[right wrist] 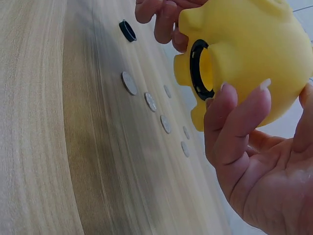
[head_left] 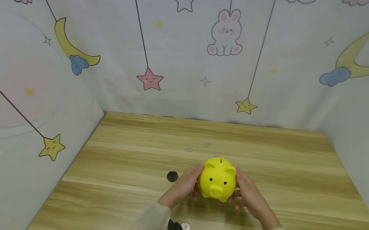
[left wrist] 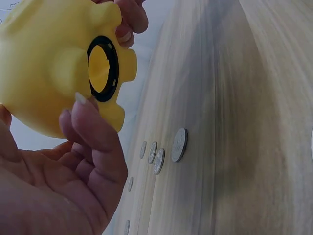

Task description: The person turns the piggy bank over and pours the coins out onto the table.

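Observation:
A yellow piggy bank [head_left: 217,180] is held off the table between both hands, its snout toward me and the coin slot on top. My left hand [head_left: 190,178] grips its left side, and my right hand [head_left: 250,193] grips the right side. In the wrist views a black ring [left wrist: 114,68] frames an open round hole in its underside. The round black stopper [head_left: 172,176] lies on the table, left of my left hand. Several silver coins [right wrist: 165,124] lie on the wood below and behind the bank, some hidden by it in the head view.
One coin [head_left: 185,227] lies near the left wrist. Black camera mounts [head_left: 174,228] show beside both sleeves. The wood-grain table [head_left: 122,153] is enclosed at the back and sides by cartoon-printed cloth [head_left: 186,52].

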Motion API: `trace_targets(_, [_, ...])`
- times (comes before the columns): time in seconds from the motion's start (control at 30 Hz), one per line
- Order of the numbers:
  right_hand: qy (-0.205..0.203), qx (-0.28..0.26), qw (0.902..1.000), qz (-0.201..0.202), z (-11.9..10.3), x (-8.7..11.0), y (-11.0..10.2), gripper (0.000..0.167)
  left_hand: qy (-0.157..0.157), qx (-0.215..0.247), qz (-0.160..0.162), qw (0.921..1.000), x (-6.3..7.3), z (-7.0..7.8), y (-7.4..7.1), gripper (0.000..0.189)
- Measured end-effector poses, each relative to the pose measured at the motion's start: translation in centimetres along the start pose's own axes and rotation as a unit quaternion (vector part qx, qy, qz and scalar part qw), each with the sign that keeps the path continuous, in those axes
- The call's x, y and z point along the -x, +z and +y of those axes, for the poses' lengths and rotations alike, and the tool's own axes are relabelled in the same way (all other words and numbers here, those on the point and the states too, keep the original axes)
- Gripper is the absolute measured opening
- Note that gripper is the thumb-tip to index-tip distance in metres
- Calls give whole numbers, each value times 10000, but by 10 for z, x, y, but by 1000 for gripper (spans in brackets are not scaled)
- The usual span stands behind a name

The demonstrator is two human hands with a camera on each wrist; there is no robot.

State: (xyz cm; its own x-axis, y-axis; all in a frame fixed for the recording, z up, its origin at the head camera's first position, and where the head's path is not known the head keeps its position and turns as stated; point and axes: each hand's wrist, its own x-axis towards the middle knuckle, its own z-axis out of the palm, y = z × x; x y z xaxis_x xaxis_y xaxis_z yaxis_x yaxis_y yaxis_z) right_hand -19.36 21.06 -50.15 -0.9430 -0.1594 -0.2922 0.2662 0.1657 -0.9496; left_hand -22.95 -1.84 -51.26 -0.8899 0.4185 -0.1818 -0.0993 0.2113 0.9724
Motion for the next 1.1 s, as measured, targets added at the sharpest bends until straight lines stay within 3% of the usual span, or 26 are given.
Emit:
trace_targets(0.13, [78, -54, 9999, -47, 0, 0, 0, 81, -154, -99, 93, 9998, -2, 3, 3, 65])
trace_targets(0.27, [255, -125, 9994, -176, -3, 2, -2, 85, -516, -457, 278, 9972, -5, 8, 8, 75])
trace_targets(0.4, [593, -77, 9981, -178, -3, 3, -5, 84, -940, -798, 160, 9922, -5, 9, 13, 83])
trace_targets(0.57, [998, 39, 9950, -84, -1, 1, -2, 81, -1247, -884, 117, 9882, -3, 5, 13, 88])
trace_targets(0.9, [1046, -50, 9945, -7, -4, -3, 5, 83, -1358, -698, 259, 9879, 0, 6, 8, 98])
trace_targets(1.1, [908, 92, 9954, 284, -6, -4, 6, 81, -1153, -641, 460, 9902, 0, 6, 7, 82])
